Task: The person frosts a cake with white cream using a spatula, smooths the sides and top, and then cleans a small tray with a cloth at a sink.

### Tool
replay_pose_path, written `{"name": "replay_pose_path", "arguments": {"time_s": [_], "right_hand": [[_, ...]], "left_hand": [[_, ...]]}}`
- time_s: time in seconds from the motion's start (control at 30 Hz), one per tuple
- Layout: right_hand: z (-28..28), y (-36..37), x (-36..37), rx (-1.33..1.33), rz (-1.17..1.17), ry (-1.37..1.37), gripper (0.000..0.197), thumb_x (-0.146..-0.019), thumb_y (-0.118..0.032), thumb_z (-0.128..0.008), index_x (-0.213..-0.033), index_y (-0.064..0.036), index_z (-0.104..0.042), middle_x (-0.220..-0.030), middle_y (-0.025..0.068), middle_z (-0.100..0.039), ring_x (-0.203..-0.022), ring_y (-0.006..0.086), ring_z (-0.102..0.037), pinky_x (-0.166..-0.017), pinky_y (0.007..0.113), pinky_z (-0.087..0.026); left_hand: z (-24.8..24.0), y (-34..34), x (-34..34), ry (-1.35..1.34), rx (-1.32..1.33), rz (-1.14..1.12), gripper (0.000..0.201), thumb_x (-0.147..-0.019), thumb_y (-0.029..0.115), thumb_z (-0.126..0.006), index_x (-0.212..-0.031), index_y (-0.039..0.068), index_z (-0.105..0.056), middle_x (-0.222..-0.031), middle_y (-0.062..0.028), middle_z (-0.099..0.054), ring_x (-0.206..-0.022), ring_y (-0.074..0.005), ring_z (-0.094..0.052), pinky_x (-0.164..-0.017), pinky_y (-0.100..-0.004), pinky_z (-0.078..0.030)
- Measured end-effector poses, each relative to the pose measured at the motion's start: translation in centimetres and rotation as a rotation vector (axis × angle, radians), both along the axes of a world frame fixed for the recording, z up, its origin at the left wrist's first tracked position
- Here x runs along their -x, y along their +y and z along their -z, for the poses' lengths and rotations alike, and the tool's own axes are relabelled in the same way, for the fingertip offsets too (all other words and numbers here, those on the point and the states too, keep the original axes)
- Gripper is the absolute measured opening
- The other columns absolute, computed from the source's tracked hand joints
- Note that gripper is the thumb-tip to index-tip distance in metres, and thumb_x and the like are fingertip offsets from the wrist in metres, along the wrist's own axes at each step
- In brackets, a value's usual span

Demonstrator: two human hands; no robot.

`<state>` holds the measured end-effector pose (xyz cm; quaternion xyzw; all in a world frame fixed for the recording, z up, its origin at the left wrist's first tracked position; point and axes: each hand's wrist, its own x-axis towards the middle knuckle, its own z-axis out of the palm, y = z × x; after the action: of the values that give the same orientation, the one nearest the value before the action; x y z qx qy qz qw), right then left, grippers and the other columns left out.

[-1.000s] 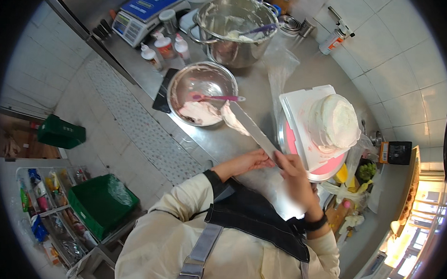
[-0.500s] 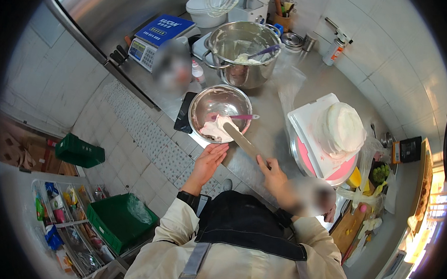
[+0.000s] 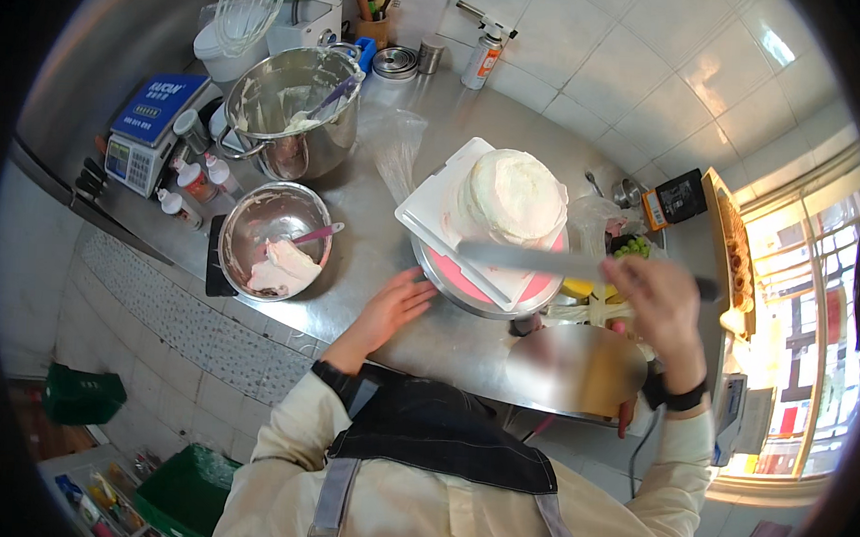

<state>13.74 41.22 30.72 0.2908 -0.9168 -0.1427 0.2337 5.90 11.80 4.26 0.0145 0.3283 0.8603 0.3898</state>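
My right hand grips a long-bladed icing spatula, held roughly level in front of a round cake coated in pale cream. Under the cake lies a white board, tilted across a turntable with a pink top. Fingers extended, my left hand is at the turntable's near left rim; I cannot tell whether it touches. Farther left stands a steel mixing bowl with a mound of pink cream and a purple-handled scraper in it.
Behind the bowl stands a large steel pot with cream inside. A scale and several small bottles are at the left. At the back are stacked metal rings and a gas torch. Green grapes lie right of the cake.
My right hand has carried the spatula from the bowl over to the cake. My left hand has left the bowl for the turntable's rim. The view has turned to the right.
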Motion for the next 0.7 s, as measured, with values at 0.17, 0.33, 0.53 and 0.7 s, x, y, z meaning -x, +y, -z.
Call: {"name": "replay_pose_path", "arguments": {"time_s": [0.17,0.33,0.53,0.7], "right_hand": [[-8.4,-3.0,6.4,-0.421,-0.024,-0.005,0.033,-0.070,-0.012,-0.057,-0.102,-0.0111,-0.063,-0.084,0.0014,-0.057,-0.071,0.0176,-0.054,-0.061,0.030,-0.042],[-6.2,-8.8,14.3,-0.618,-0.238,-0.246,0.029,-0.075,-0.012,-0.053,-0.103,-0.0114,-0.059,-0.079,0.0007,-0.051,-0.074,0.0158,-0.052,-0.062,0.028,-0.042],[-4.0,-10.7,17.0,-0.759,-0.267,-0.316,0.007,-0.074,-0.014,-0.055,-0.077,-0.0084,-0.059,-0.070,0.0028,-0.052,-0.066,0.0190,-0.056,-0.060,0.031,-0.044],[-4.1,-11.1,17.7,-0.808,-0.293,-0.328,0.004,-0.071,-0.013,-0.057,-0.071,-0.0087,-0.057,-0.068,0.0013,-0.050,-0.063,0.0167,-0.055,-0.057,0.029,-0.043]], "left_hand": [[0.6,6.1,-0.8,-0.153,-0.071,0.094,0.039,-0.097,0.026,-0.039,-0.130,0.006,-0.034,-0.127,-0.0139,-0.047,-0.115,-0.0253,-0.051,-0.103,-0.0388,-0.036],[2.3,6.7,-1.1,-0.116,-0.103,0.166,0.037,-0.097,0.030,-0.041,-0.127,0.007,-0.036,-0.125,-0.0107,-0.049,-0.111,-0.0230,-0.053,-0.100,-0.0395,-0.039],[3.5,4.8,0.6,-0.076,-0.111,0.014,0.046,-0.096,0.041,-0.038,-0.128,0.008,-0.038,-0.125,-0.0107,-0.051,-0.111,-0.0215,-0.054,-0.099,-0.0406,-0.039],[5.2,4.3,-0.1,-0.217,-0.340,0.184,0.058,-0.094,0.052,-0.031,-0.130,0.007,-0.041,-0.122,-0.0128,-0.052,-0.113,-0.0233,-0.052,-0.101,-0.0423,-0.037]]}}
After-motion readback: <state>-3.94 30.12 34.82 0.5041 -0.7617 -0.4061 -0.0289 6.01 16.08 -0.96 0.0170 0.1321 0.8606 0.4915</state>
